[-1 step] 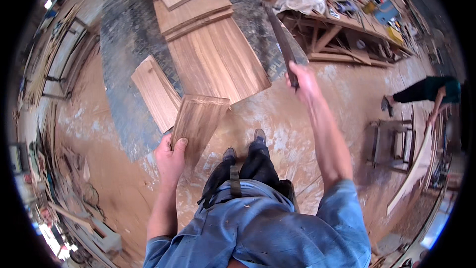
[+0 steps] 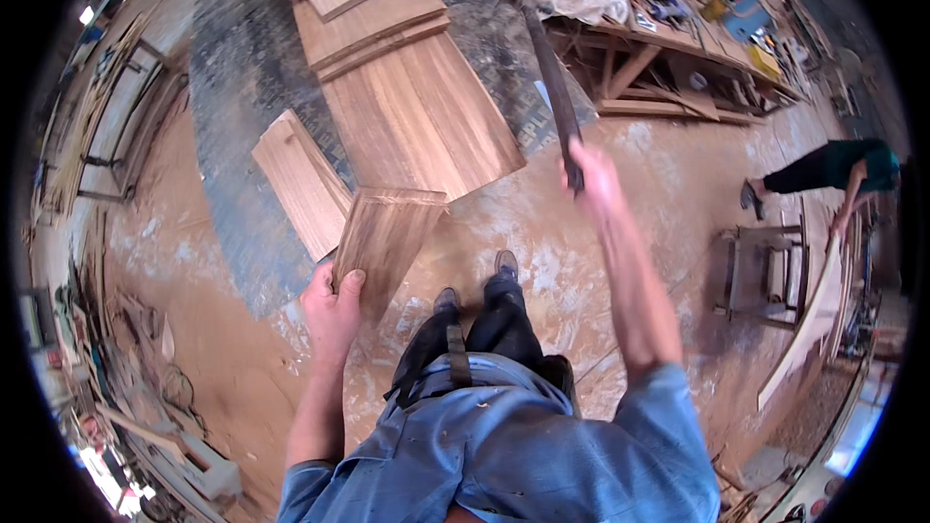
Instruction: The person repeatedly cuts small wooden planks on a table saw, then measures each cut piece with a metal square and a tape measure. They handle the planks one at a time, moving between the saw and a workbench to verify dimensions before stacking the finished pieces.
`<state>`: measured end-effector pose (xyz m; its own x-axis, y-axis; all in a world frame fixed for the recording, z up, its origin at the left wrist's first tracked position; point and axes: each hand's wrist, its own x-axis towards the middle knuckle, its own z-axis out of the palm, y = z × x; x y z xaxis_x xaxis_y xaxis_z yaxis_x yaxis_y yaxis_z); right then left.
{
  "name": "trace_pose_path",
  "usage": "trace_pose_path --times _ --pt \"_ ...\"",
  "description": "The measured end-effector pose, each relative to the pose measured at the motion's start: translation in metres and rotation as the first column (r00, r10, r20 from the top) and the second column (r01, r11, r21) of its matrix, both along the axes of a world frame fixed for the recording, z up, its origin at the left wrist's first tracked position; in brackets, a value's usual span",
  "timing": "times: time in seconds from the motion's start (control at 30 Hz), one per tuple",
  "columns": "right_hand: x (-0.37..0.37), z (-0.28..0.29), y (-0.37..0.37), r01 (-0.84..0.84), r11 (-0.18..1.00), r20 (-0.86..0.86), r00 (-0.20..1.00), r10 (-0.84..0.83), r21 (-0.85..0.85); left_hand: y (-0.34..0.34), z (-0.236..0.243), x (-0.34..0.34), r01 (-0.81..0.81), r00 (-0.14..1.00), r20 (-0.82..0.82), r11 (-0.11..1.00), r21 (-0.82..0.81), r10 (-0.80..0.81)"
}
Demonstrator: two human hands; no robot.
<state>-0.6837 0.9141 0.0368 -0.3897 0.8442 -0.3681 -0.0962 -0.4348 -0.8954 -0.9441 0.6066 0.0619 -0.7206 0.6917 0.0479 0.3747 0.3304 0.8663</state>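
My left hand [image 2: 332, 305] is closed round the near edge of a short brown board [image 2: 387, 237], thumb on its face. The board is held tilted, and its far end overlaps the near edge of a wide wooden panel [image 2: 421, 116]; whether they touch I cannot tell. Over to the right, my right hand [image 2: 593, 176] grips the lower end of a long dark handle, apparently a hammer [image 2: 552, 77], raised and pointing away from me. Its far end is blurred. Left of the panel lie a few narrow boards [image 2: 302, 184].
The panels lie on a dark, worn sheet [image 2: 228, 116], with more boards stacked [image 2: 373, 24] at its far end. A cluttered workbench [image 2: 668, 39] stands far right. A person [image 2: 833, 169] bends over a long plank [image 2: 804, 329] at the right, near a small stool-like frame [image 2: 765, 271].
My right hand has come slightly nearer to me with the hammer. My left hand and its board have hardly moved.
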Motion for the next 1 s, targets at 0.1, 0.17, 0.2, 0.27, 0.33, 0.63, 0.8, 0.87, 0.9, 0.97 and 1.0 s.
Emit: trace_pose_path --times 0.1,0.17,0.2,0.27,0.33,0.63,0.8,0.87,0.9,0.97,1.0 --pt "0.061 -0.026 -0.114 0.061 0.989 -0.083 0.995 -0.05 0.135 0.012 -0.005 0.001 0.113 0.994 0.015 0.993 -0.046 -0.113" --pt "0.093 -0.022 -0.166 -0.038 0.998 0.23 0.972 0.048 -0.046 0.012 -0.009 0.007 0.204 0.979 0.042 0.977 -0.061 -0.201" --pt "0.106 -0.012 -0.181 0.007 1.0 0.323 0.946 -0.014 0.023 0.016 -0.015 0.013 0.278 0.959 0.069 0.959 -0.049 -0.275" --pt "0.13 0.012 -0.202 0.178 0.98 0.408 0.891 -0.198 0.088 0.017 -0.011 0.034 0.429 0.899 0.115 0.903 -0.031 -0.423" --pt "0.167 0.013 -0.241 0.363 0.921 0.499 0.778 -0.383 0.141 0.018 -0.025 0.051 0.57 0.821 0.073 0.817 -0.087 -0.566" --pt "0.288 -0.021 -0.636 0.802 0.556 0.753 0.225 -0.618 0.217 -0.036 -0.025 0.19 0.94 0.339 -0.007 0.339 -0.021 -0.941" --pt "0.305 -0.012 -0.859 0.93 0.271 0.831 -0.061 -0.553 0.249 -0.086 -0.041 0.252 0.975 0.187 0.278 0.143 -0.172 -0.942" --pt "0.311 -0.004 -0.941 0.97 0.122 0.85 -0.122 -0.513 0.212 -0.171 0.026 0.323 0.902 0.212 0.093 0.158 -0.401 -0.973" --pt "0.311 -0.001 -0.98 0.98 0.04 0.854 -0.148 -0.499 0.194 -0.177 0.015 0.337 0.95 0.12 0.104 0.085 -0.299 -0.987" --pt "0.311 0.001 -1.055 0.965 -0.057 0.873 -0.255 -0.416 0.255 -0.188 -0.012 0.369 0.995 -0.057 0.124 -0.067 -0.074 -0.991" --pt "0.313 -0.005 -1.092 0.961 -0.08 0.885 -0.274 -0.377 0.264 -0.208 -0.01 0.387 0.994 -0.091 0.051 -0.094 -0.063 -0.995"
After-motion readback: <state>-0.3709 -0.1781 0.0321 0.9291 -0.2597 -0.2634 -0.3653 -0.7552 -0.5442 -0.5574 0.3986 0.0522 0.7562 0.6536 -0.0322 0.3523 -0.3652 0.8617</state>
